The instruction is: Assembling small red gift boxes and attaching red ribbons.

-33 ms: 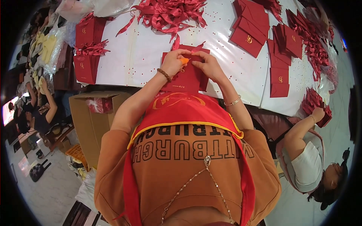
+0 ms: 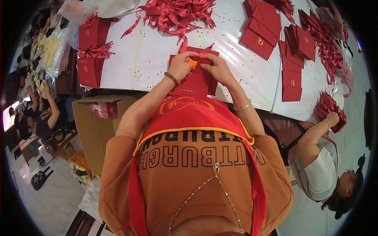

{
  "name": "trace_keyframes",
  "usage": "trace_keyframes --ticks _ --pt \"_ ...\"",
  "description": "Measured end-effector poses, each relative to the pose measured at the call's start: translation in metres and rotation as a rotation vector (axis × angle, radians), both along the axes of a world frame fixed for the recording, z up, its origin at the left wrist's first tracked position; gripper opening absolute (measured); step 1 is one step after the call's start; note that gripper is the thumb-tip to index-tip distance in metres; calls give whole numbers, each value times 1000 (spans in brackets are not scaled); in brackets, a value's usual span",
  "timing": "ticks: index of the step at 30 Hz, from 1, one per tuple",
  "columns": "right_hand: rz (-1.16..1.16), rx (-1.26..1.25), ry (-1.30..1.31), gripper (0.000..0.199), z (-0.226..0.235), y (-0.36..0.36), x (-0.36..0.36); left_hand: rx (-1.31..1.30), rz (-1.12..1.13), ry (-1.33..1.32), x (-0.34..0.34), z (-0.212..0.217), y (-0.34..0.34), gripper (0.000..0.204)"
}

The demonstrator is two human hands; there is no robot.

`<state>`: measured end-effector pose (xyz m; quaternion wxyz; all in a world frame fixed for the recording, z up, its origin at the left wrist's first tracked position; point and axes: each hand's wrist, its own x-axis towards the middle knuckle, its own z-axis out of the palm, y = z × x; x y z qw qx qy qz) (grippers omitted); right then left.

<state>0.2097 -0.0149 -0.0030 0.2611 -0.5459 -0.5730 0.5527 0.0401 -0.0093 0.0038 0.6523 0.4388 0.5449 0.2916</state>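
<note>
A dark red folded card (image 2: 197, 82) lies on the white table (image 2: 141, 59) near its front edge, on top of another red card. My left hand (image 2: 180, 67), with a bead bracelet on the wrist, rests on the card's top left and pinches a small orange object (image 2: 192, 63) at its fingertips. My right hand (image 2: 215, 69), with a thin bangle on the wrist, grips the card's upper edge just right of the orange object. The fingertips of both hands nearly meet there.
A heap of red ribbons (image 2: 173, 15) lies at the table's far side. Stacks of red cards stand at the left (image 2: 88, 59) and right (image 2: 262, 35). An open cardboard box (image 2: 96, 118) sits below the table edge. A person (image 2: 321, 165) at the right handles red cards.
</note>
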Motion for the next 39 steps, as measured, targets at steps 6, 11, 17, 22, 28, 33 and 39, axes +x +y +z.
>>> trace_keyframes --ticks 6,11,17,22,28,33,39 --pt "8 12 -101 31 17 -2 -2 394 -75 375 9 -10 -5 26" --pt "-39 95 -106 28 13 -4 -3 377 1 344 7 -13 -9 20" --pt "-74 90 -144 27 10 -4 -8 397 54 416 15 -2 -12 18" --pt "-48 212 -208 23 17 -9 -13 550 -35 495 16 5 -11 20" --pt "21 366 -119 22 9 -11 -13 536 -560 710 -16 41 21 23" --pt "95 437 -121 20 18 -11 -22 331 -812 693 -35 29 65 23" --pt "123 459 -79 19 21 -7 -23 123 -1015 423 -28 36 81 21"
